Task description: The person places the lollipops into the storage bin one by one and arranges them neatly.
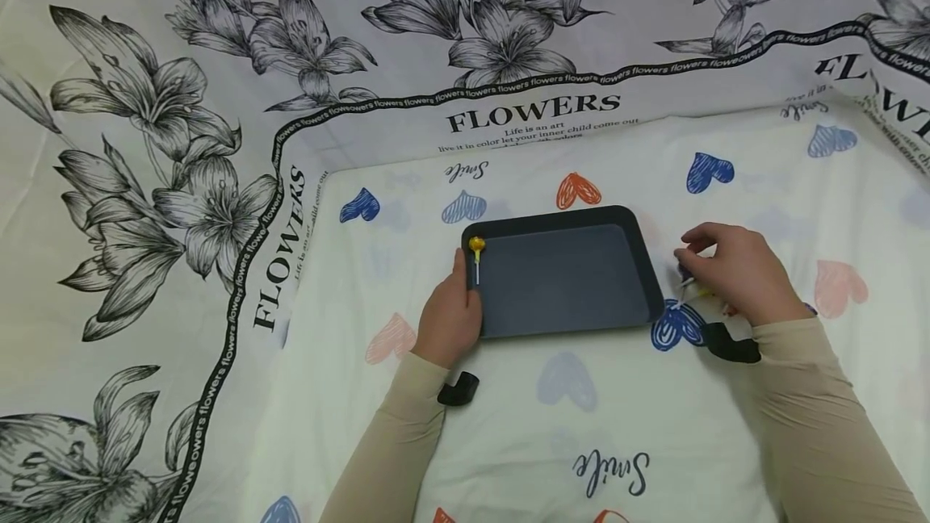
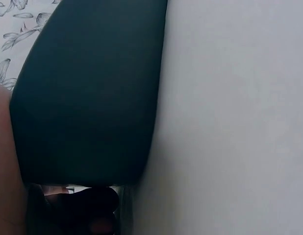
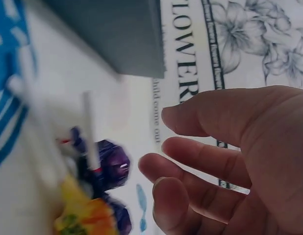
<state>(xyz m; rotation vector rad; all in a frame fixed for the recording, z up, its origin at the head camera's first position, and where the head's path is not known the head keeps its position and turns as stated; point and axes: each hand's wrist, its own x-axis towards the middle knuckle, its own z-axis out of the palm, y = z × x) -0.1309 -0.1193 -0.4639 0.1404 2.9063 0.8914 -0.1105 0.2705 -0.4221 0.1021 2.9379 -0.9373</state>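
Observation:
A dark grey rectangular tray (image 1: 567, 277) lies in front of me, and my left hand (image 1: 446, 317) grips its left side. Inside the tray, along that same side, rests one yellow lollipop (image 1: 476, 245) with its white stick pointing toward me. To the right of the tray, my right hand (image 1: 737, 269) hovers with fingers loosely bent and nothing between them. Beside those fingers, in the right wrist view, are purple-wrapped lollipops (image 3: 112, 164) and a yellow-orange one (image 3: 88, 218), their white sticks raised. In the head view the right hand mostly covers this group.
A white cloth (image 1: 508, 418) printed with hearts and "Smile" lettering covers the surface. Behind and to the left is flower-patterned fabric (image 1: 305, 39) with a black lettered border. Black wrist straps show at both sleeves.

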